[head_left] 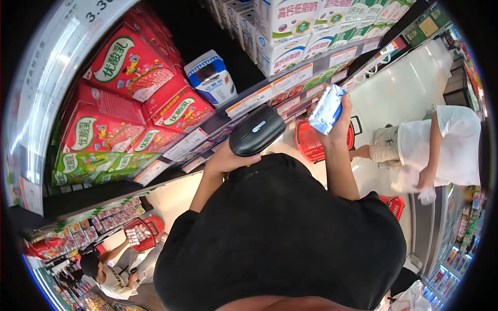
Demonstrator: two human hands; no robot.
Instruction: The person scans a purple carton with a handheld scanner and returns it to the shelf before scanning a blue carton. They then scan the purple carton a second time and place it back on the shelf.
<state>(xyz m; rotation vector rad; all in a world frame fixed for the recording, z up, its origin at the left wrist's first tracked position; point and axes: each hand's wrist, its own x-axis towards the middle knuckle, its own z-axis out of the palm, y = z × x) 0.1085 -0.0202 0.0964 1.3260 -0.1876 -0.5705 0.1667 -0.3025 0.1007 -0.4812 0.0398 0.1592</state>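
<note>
My left hand (231, 158) is wrapped round a smooth black oval case (257, 130), held in front of the shelf edge with its price labels. In my right hand (340, 127) is a small blue and white carton (327, 110), gripped upright between thumb and fingers. A similar blue and white carton (211, 78) stands on the black shelf, beside the red drink cartons (132, 65). White and purple milk cartons (282, 52) are stacked further right on the same shelf.
A red shopping basket (310, 147) is below my right hand. To the right stands a person in white clothes (459, 145). Lower left, another person in a black cap (111, 277) is near a red basket (154, 228). Shelves (459, 254) line the far right.
</note>
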